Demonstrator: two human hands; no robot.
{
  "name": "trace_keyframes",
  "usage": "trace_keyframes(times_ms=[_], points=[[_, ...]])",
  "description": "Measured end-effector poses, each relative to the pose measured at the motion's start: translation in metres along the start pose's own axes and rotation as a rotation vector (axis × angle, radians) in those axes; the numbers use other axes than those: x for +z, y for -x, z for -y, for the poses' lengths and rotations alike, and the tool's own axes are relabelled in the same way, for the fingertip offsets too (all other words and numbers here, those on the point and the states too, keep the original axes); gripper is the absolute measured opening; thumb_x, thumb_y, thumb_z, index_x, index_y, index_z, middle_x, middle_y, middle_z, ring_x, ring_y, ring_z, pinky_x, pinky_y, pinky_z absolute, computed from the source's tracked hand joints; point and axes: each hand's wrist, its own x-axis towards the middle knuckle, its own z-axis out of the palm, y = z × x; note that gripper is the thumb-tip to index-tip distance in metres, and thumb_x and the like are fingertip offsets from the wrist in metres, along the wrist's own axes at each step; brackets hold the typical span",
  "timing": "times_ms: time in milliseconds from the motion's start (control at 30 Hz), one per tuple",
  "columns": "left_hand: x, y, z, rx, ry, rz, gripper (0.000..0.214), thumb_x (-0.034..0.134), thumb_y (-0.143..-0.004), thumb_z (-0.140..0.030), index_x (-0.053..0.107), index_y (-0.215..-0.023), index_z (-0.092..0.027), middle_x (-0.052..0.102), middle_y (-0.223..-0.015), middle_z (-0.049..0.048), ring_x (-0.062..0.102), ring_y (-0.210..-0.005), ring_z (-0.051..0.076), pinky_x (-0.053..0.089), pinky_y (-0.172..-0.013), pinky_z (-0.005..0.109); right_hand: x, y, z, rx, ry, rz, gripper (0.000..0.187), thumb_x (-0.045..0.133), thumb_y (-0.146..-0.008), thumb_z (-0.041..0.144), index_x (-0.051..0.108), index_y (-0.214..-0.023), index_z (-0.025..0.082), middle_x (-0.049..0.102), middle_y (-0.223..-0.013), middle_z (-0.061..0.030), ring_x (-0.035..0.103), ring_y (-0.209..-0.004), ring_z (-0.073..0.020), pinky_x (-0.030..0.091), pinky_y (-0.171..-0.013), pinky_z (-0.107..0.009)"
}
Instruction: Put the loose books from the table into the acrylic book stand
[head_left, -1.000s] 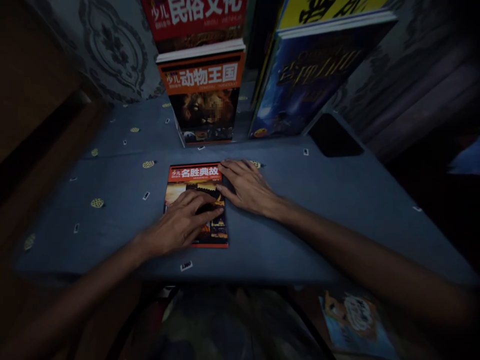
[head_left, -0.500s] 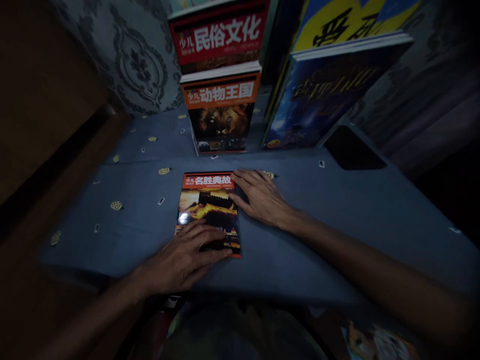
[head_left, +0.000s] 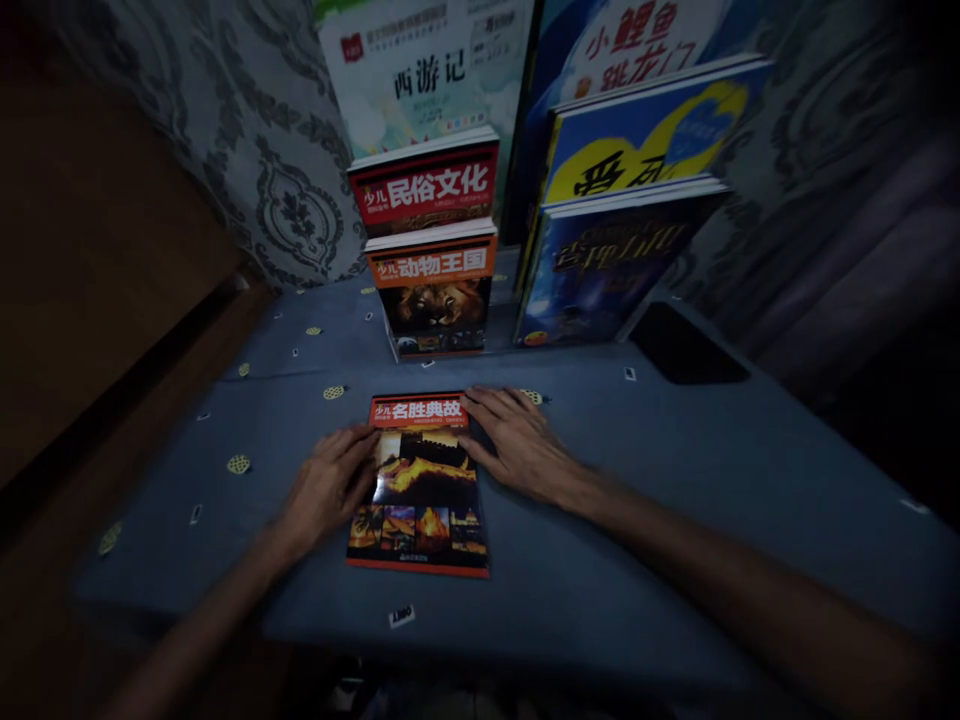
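A thin paperback book with a red title band and a picture of a wall lit gold lies face up on the blue cloth. Along its upper left edge rests my left hand, fingers stretched and touching the cover's border, with the thumb side partly hidden. At the upper right corner is my right hand; its fingers are extended and its tips touch the book's edge, thumb apart from the fingers. Neither hand is wrapped round the book, which stays flat.
Behind it stand an orange-banded book with a lion, a red book, a pale book, a dark blue book and a yellow-and-blue book. A dark flat tablet-like object lies right. Patterned cloth hangs behind.
My left hand has moved from the lower part of the cover up to its left edge, uncovering the small pictures. My right hand stays by the upper right corner. The view has tilted upward.
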Motion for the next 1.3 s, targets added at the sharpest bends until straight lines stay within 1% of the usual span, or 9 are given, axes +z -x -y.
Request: trace_keyframes(times_ms=[167, 333, 467, 600, 667, 767, 867, 1033, 1300], points=[[0.0, 0.0, -0.021, -0.058, -0.163, 0.047, 0.038, 0.041, -0.099, -0.031, 0.059, -0.125, -0.01, 0.065, -0.126, 0.0165, 0.064, -0.107, 0.03, 0.055, -0.089, 0.046, -0.003, -0.014, -0.007, -0.001, -0.174, -0.005, 0.039, 0.058, -0.088, 0.035, 0.062, -0.121, 0.013, 0.06, -0.135, -0.0168, 0.053, -0.126, -0.0297, 0.039, -0.107, -0.05], [0.002, -0.015, -0.016, -0.001, -0.263, 0.096, 0.037, 0.037, -0.099, -0.022, 0.059, -0.126, -0.011, 0.064, -0.132, 0.0157, 0.054, -0.128, 0.03, 0.042, -0.106, 0.052, -0.006, -0.019, -0.004, 0.124, -0.35, -0.09, 0.025, 0.056, -0.088, 0.026, 0.067, -0.108, 0.016, 0.073, -0.095, -0.0083, 0.064, -0.092, -0.0238, 0.048, -0.084, -0.039], [-0.002, -0.045, -0.009, -0.001, -0.283, 0.166, 0.035, 0.04, -0.1, -0.023, 0.057, -0.129, -0.014, 0.062, -0.135, 0.0132, 0.046, -0.136, 0.031, 0.036, -0.11, 0.056, -0.007, -0.009, 0.006, 0.143, -0.577, -0.015, 0.029, 0.046, -0.094, 0.027, 0.067, -0.111, 0.016, 0.068, -0.066, -0.0002, 0.061, -0.063, -0.0165, 0.046, -0.068, -0.03], [-0.01, -0.059, -0.021, -0.033, -0.302, 0.211, 0.032, 0.049, -0.098, -0.033, 0.062, -0.119, -0.013, 0.065, -0.123, 0.015, 0.058, -0.118, 0.031, 0.047, -0.097, 0.048, -0.009, -0.002, 0.013, 0.058, -0.633, -0.012, 0.028, 0.046, -0.095, 0.026, 0.068, -0.11, 0.017, 0.069, -0.068, -0.0015, 0.063, -0.067, -0.0165, 0.045, -0.068, -0.03], [-0.014, -0.055, -0.032, -0.042, -0.278, 0.226, 0.034, 0.053, -0.096, -0.038, 0.062, -0.118, -0.014, 0.064, -0.118, 0.0147, 0.06, -0.108, 0.03, 0.05, -0.091, 0.045, -0.01, -0.001, 0.013, 0.062, -0.685, 0.001, 0.029, 0.045, -0.095, 0.025, 0.067, -0.111, 0.017, 0.069, -0.068, -0.0009, 0.062, -0.063, -0.0151, 0.045, -0.064, -0.028], [-0.015, -0.04, -0.049, 0.003, -0.221, 0.22, 0.041, 0.061, -0.091, -0.042, 0.059, -0.123, -0.016, 0.062, -0.121, 0.0137, 0.059, -0.109, 0.029, 0.051, -0.091, 0.045, -0.009, -0.001, 0.012, 0.074, -0.707, -0.006, 0.028, 0.046, -0.095, 0.024, 0.067, -0.112, 0.018, 0.068, -0.066, 0.0001, 0.062, -0.061, -0.0146, 0.045, -0.063, -0.027], [-0.012, -0.031, -0.061, 0.02, -0.238, 0.203, 0.038, 0.065, -0.088, -0.036, 0.06, -0.119, -0.015, 0.065, -0.119, 0.0131, 0.06, -0.109, 0.029, 0.054, -0.089, 0.043, -0.007, -0.001, 0.011, 0.082, -0.695, -0.022, 0.027, 0.048, -0.094, 0.025, 0.067, -0.112, 0.018, 0.067, -0.066, 0.0006, 0.062, -0.063, -0.0146, 0.045, -0.064, -0.027], [-0.006, -0.03, -0.066, 0.082, -0.328, 0.154, 0.023, 0.063, -0.089, -0.026, 0.065, -0.108, -0.013, 0.071, -0.114, 0.0128, 0.065, -0.105, 0.028, 0.059, -0.079, 0.038, -0.008, 0.0, 0.011, 0.095, -0.725, -0.025, 0.029, 0.046, -0.095, 0.026, 0.064, -0.116, 0.018, 0.07, -0.069, -0.0002, 0.062, -0.063, -0.0142, 0.044, -0.061, -0.026], [-0.011, -0.031, -0.063, 0.131, -0.313, 0.147, 0.023, 0.049, -0.097, -0.023, 0.066, -0.109, -0.012, 0.073, -0.112, 0.0146, 0.07, -0.101, 0.027, 0.06, -0.078, 0.039, -0.011, 0.002, 0.011, 0.118, -0.729, -0.096, 0.028, 0.046, -0.096, 0.028, 0.062, -0.118, 0.018, 0.07, -0.071, -0.0002, 0.061, -0.062, -0.0138, 0.043, -0.06, -0.027]])
